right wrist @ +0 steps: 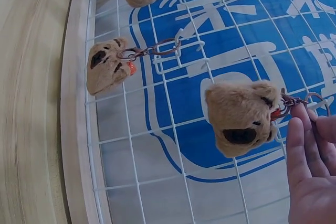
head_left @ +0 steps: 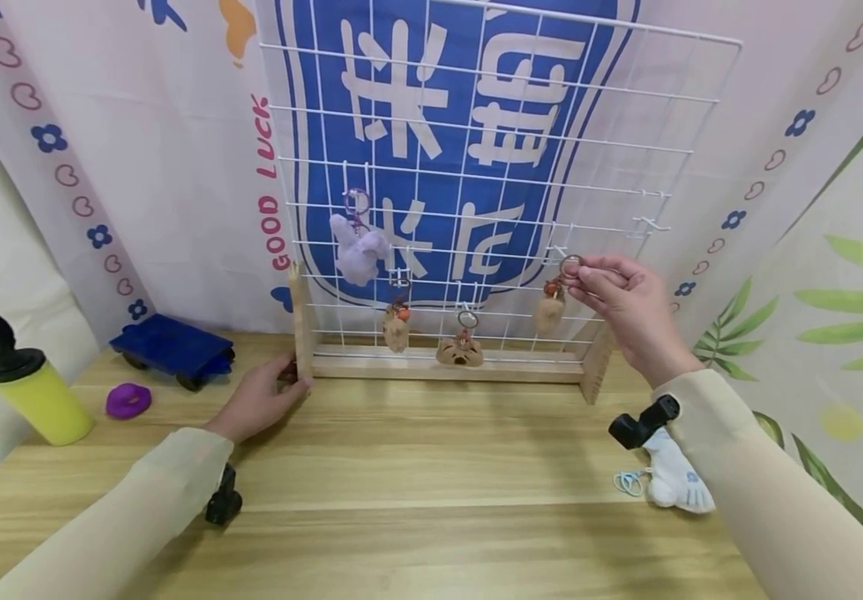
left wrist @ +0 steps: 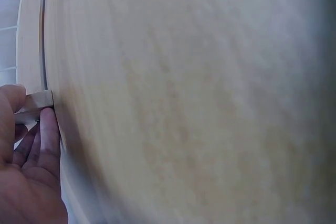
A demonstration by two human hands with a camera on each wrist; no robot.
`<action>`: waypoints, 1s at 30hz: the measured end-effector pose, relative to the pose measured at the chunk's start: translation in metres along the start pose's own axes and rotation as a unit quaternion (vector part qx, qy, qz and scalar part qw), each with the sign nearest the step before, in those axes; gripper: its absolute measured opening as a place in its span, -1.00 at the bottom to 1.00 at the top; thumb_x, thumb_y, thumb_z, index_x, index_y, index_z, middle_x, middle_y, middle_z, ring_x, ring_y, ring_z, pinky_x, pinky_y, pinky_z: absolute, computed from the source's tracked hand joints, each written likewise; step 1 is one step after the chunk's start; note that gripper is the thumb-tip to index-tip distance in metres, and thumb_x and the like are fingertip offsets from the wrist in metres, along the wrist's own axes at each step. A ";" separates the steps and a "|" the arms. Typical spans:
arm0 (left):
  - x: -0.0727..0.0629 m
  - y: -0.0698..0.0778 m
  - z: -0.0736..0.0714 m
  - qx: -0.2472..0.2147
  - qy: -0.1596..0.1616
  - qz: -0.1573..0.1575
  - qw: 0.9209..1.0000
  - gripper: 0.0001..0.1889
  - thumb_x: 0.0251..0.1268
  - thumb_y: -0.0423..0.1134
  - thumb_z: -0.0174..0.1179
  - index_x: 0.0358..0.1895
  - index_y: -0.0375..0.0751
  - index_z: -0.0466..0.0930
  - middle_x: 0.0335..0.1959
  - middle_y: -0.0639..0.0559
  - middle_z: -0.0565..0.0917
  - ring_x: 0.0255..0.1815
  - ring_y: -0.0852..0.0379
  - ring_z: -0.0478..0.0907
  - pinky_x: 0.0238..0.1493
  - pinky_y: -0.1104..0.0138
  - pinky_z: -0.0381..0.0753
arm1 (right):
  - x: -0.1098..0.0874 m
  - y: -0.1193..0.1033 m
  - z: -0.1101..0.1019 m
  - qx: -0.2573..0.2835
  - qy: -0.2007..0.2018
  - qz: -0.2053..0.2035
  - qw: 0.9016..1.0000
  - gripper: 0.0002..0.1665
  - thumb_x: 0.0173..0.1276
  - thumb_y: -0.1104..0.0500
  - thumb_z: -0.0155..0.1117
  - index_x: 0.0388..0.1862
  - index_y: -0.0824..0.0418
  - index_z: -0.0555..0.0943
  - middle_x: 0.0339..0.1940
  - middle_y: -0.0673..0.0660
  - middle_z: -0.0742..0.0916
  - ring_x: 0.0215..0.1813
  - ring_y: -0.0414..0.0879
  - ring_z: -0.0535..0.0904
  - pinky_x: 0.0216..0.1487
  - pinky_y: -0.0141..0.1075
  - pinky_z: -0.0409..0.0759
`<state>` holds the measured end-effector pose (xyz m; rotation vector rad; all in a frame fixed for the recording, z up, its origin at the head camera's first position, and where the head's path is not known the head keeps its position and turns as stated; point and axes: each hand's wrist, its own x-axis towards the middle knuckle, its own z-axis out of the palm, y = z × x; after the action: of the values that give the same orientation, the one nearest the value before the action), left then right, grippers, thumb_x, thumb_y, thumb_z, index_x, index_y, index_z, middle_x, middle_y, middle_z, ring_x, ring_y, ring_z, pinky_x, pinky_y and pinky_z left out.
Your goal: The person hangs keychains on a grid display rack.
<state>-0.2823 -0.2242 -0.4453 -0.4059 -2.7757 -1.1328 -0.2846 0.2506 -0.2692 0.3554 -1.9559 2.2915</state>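
Note:
In the head view my right hand [head_left: 622,304] pinches the metal ring of a brown plush bear keychain [head_left: 549,312] in front of the white wire grid [head_left: 604,150], beside a hook. The right wrist view shows this bear head [right wrist: 241,119] hanging from the ring at my fingertips. Whether the ring touches the hook cannot be made out. My left hand [head_left: 264,398] grips the left foot of the wooden stand [head_left: 439,368], thumb on one side and fingers on the other. Two more brown bear keychains, one at centre [head_left: 460,351] and one left of it [head_left: 396,332], hang on hooks.
A lilac plush keychain [head_left: 359,250] hangs upper left on the grid. On the table's left are a blue toy cart [head_left: 172,346], a purple ring-shaped object [head_left: 128,401] and a yellow pump [head_left: 44,404]. A white plush keychain [head_left: 674,479] lies at right, partly behind my right wrist.

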 end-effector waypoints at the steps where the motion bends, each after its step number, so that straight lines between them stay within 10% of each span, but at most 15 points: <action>1: 0.000 0.000 0.000 0.000 -0.001 0.000 1.000 -0.49 0.59 -0.30 0.16 0.43 -0.54 0.36 0.14 -0.43 0.69 0.16 -0.32 0.67 0.24 -0.20 0.66 | 0.000 0.001 0.000 0.000 0.000 0.001 1.000 -0.83 0.50 0.36 0.31 0.02 0.27 0.64 -0.10 0.00 0.89 -0.07 -0.22 0.84 0.06 -0.41 0.76; 30: 0.000 0.004 0.000 0.001 -0.001 -0.011 1.000 -0.48 0.60 -0.27 0.16 0.43 -0.53 0.36 0.15 -0.43 0.68 0.18 -0.32 0.66 0.25 -0.21 0.65 | -0.002 0.002 -0.002 -0.055 0.004 0.042 0.998 -0.82 0.55 0.30 0.26 0.07 0.20 0.62 -0.14 -0.08 0.87 -0.06 -0.28 0.81 0.10 -0.47 0.73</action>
<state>-0.2811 -0.2216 -0.4424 -0.3758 -2.7899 -1.1339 -0.2829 0.2523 -0.2721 0.2562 -2.1220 2.2170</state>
